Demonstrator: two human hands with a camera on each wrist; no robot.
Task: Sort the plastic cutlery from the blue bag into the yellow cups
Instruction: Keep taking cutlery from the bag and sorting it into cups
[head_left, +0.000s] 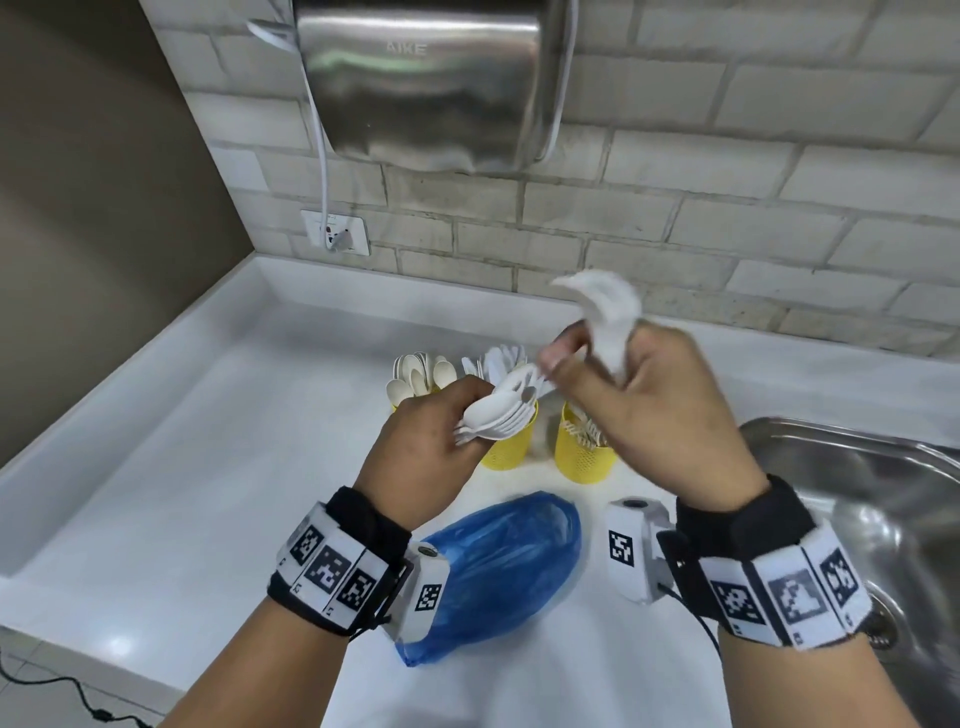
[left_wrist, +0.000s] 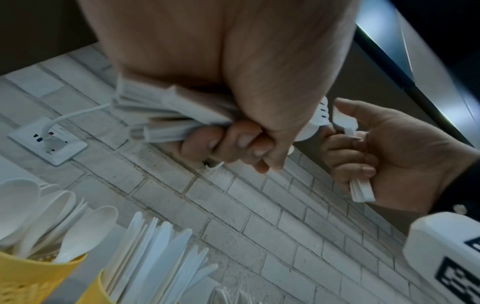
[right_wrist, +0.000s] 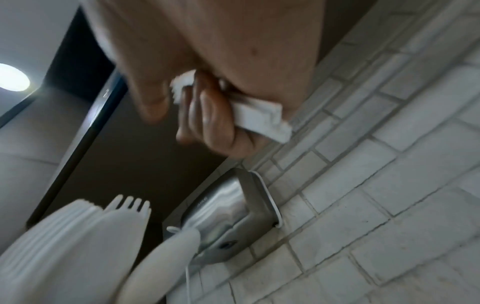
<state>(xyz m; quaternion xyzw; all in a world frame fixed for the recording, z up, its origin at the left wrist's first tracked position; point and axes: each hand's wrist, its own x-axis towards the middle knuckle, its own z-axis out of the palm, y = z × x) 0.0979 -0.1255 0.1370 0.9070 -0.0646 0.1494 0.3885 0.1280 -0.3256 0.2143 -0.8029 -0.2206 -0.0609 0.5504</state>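
Two white cutlery bundles (head_left: 498, 415), left hand (head_left: 431, 431), right hand (head_left: 649, 395) gripping.

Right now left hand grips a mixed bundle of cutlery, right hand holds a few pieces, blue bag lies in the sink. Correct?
Not the sink. The head view shows the blue bag on the white counter. The left hand and right hand are as you say.
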